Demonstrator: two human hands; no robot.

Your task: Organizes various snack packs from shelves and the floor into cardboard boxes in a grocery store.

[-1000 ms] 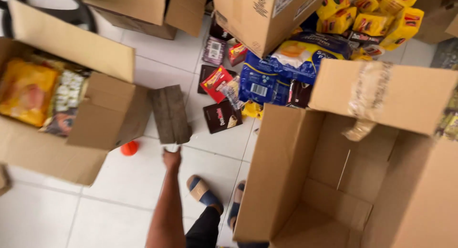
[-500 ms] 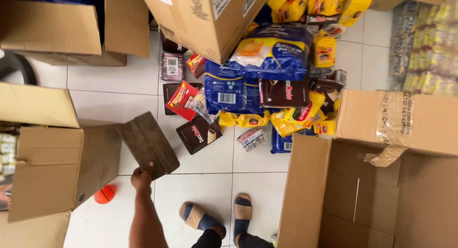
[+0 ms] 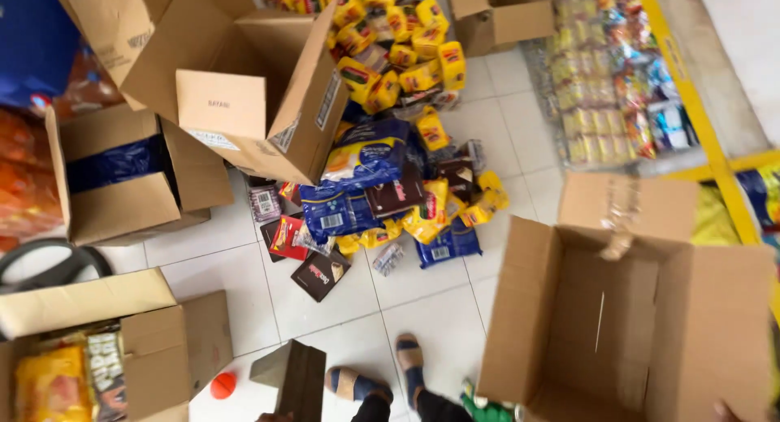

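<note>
The dark box (image 3: pixel 294 379) is held by a barely visible left hand (image 3: pixel 276 417); grip cannot be told, so it could be dropped

A shop stockroom: open cardboard boxes (image 3: pixel 244 89) and heaps of packaged snacks (image 3: pixel 390 186) are lying across the tiled floor (image 3: pixel 325 308)

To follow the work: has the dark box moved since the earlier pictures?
Yes: the dark box came back toward the sandals, now beside the orange ball.
</note>
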